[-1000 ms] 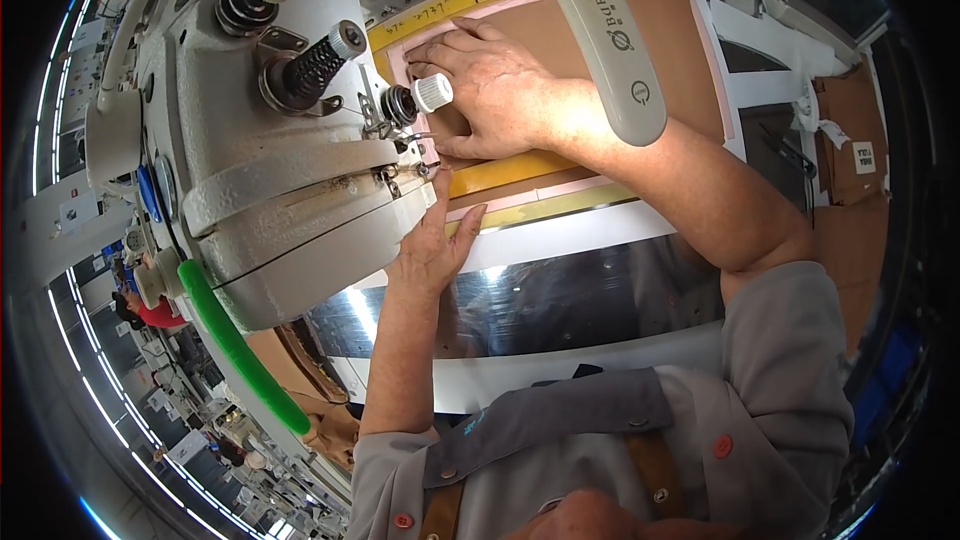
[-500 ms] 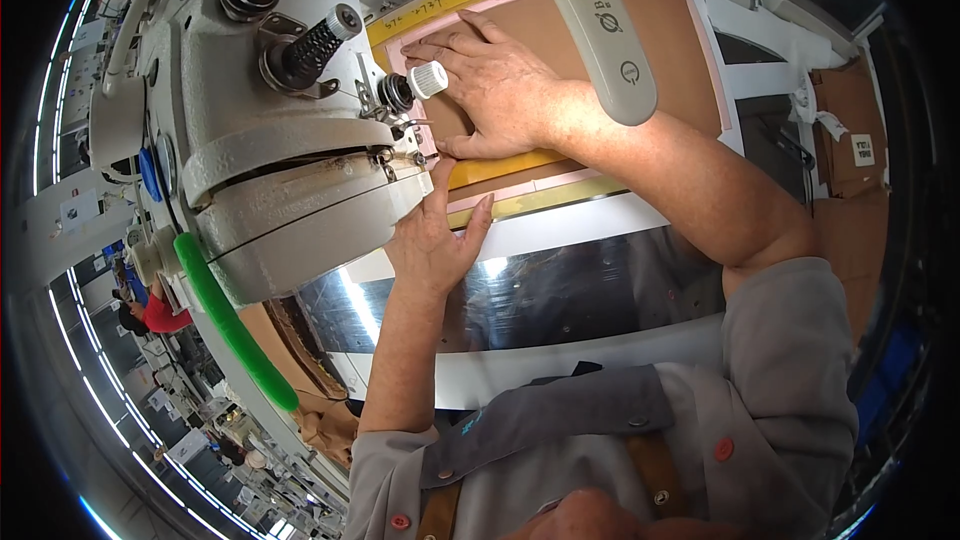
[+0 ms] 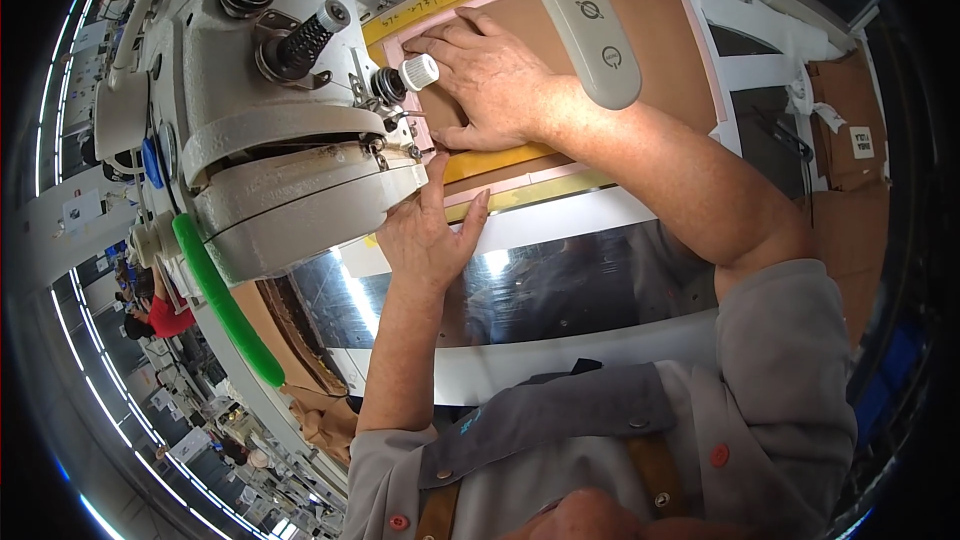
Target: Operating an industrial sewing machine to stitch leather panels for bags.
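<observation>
My right hand (image 3: 490, 80) lies flat on a brown sheet (image 3: 645, 30), its fingers spread toward the sewing machine (image 3: 290, 190). The sheet sits in a flat frame with yellow edges (image 3: 440, 2) and pink strips (image 3: 708, 50). Closer to me, my left hand (image 3: 428, 238) rests at the frame's near edge beside the machine head, thumb apart and index finger stretched forward. Its other fingers are partly hidden by the machine head. Neither hand grips anything. The needle area is hidden from view.
A grey lamp arm (image 3: 590, 35) hangs over my right wrist. A green tube-like handle (image 3: 225, 300) slants down at the machine's left. Under my forearms is a shiny metal plate (image 3: 540, 285). Brown cardboard (image 3: 845, 130) stands at right; a person in red (image 3: 165, 318) is far left.
The whole view has shifted slightly, with the machine and lamp arm now a little further up and left. Both hands stay flat in nearly the same places on the frame.
</observation>
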`<action>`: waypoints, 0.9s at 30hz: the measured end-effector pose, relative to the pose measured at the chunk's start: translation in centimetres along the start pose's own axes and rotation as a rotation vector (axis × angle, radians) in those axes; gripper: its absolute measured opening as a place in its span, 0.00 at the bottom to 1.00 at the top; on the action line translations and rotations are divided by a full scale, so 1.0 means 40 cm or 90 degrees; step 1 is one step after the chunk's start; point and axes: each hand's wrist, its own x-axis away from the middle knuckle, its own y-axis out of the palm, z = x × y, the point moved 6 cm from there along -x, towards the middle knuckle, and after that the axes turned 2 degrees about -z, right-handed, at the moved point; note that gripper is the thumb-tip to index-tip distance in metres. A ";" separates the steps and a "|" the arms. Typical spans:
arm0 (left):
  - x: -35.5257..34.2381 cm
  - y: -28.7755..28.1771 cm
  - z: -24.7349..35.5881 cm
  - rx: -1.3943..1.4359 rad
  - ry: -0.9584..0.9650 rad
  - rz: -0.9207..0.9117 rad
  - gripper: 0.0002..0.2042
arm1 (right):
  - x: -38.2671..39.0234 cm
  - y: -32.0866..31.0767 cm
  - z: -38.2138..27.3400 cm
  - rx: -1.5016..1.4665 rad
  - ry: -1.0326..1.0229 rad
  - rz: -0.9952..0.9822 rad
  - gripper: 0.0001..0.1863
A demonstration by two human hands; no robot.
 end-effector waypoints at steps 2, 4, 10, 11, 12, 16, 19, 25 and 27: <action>0.000 -0.004 0.010 0.033 -0.002 0.017 0.29 | 0.000 -0.001 0.001 0.011 0.001 -0.002 0.40; 0.001 -0.003 0.029 0.054 0.014 -0.010 0.30 | -0.002 -0.002 0.002 -0.003 -0.003 -0.007 0.40; -0.007 -0.004 0.025 0.076 -0.054 -0.043 0.32 | -0.004 -0.004 0.007 0.031 0.003 -0.047 0.40; -0.006 -0.008 0.028 0.073 -0.059 -0.039 0.32 | -0.003 -0.003 0.010 0.012 0.004 -0.062 0.40; -0.006 -0.005 0.033 0.062 -0.072 -0.062 0.32 | -0.001 -0.002 0.016 0.016 0.011 -0.066 0.39; 0.001 0.002 0.037 0.060 -0.088 -0.076 0.34 | -0.004 0.003 0.013 0.024 0.027 -0.092 0.38; 0.010 0.009 0.037 0.061 -0.093 -0.078 0.35 | -0.005 0.004 0.016 0.010 0.012 -0.086 0.40; 0.022 0.017 0.059 0.060 -0.017 -0.079 0.35 | -0.011 0.002 0.014 0.031 0.020 -0.097 0.38; 0.020 0.016 0.082 0.069 0.032 -0.064 0.35 | -0.009 0.003 0.013 0.040 0.020 -0.091 0.38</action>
